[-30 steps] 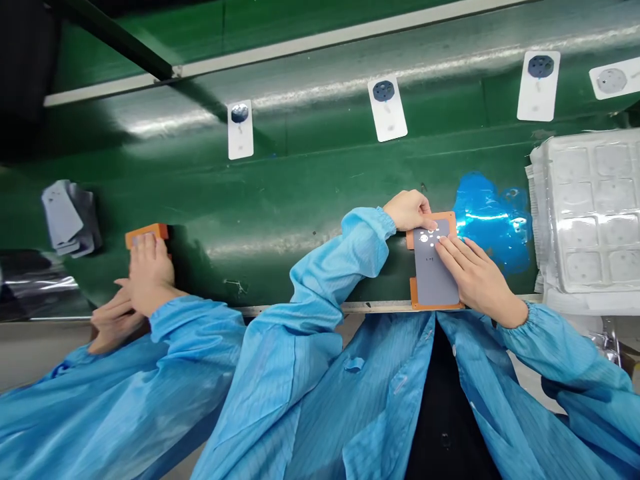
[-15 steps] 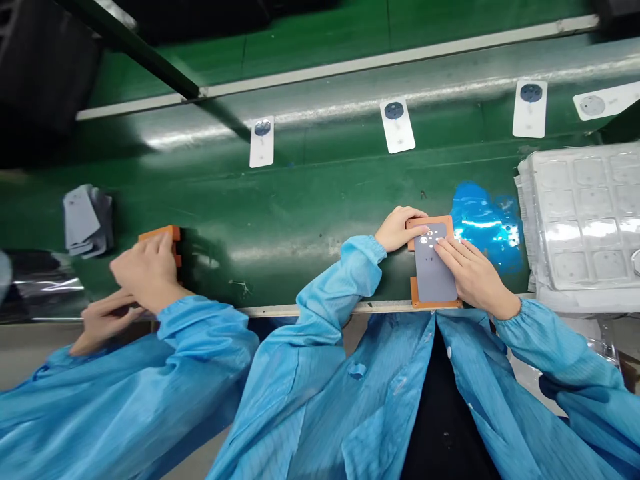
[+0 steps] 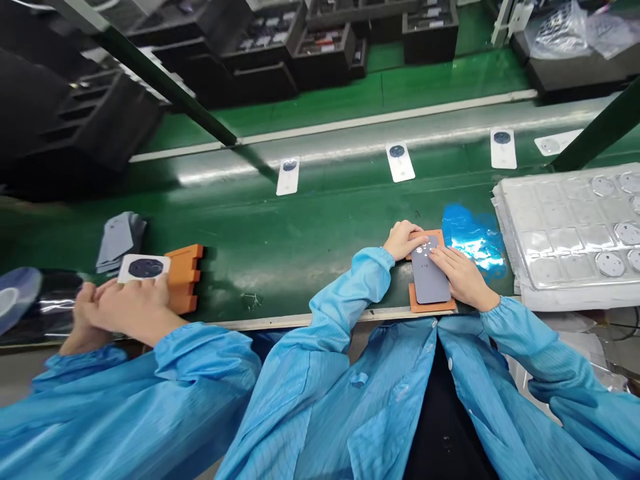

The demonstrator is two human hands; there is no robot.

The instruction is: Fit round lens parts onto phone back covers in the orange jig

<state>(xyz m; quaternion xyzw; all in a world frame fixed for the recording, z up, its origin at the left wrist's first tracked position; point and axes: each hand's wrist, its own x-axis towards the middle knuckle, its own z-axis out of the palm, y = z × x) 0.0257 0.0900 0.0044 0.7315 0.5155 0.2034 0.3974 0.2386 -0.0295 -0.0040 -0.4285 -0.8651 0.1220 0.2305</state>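
Note:
A grey panel (image 3: 430,279) lies in an orange fixture (image 3: 431,306) at the near edge of the green belt (image 3: 310,227). My left hand (image 3: 401,240) curls around the fixture's far left corner. My right hand (image 3: 461,275) lies flat on the panel's right side, fingers stretched out toward the small white holes near its top. Both arms wear blue sleeves.
A co-worker's hands (image 3: 120,308) at the left hold a white card (image 3: 143,268) with a dark disc beside an orange fixture (image 3: 185,287). Grey panels (image 3: 119,241) are stacked beyond. White cards (image 3: 400,162) ride the belt. Clear blister trays (image 3: 570,230) sit right, blue film (image 3: 473,237) beside them.
The view has tilted up, showing black bins beyond the belt. The co-worker has lifted a white card off their orange fixture. My hands stay on the panel and fixture.

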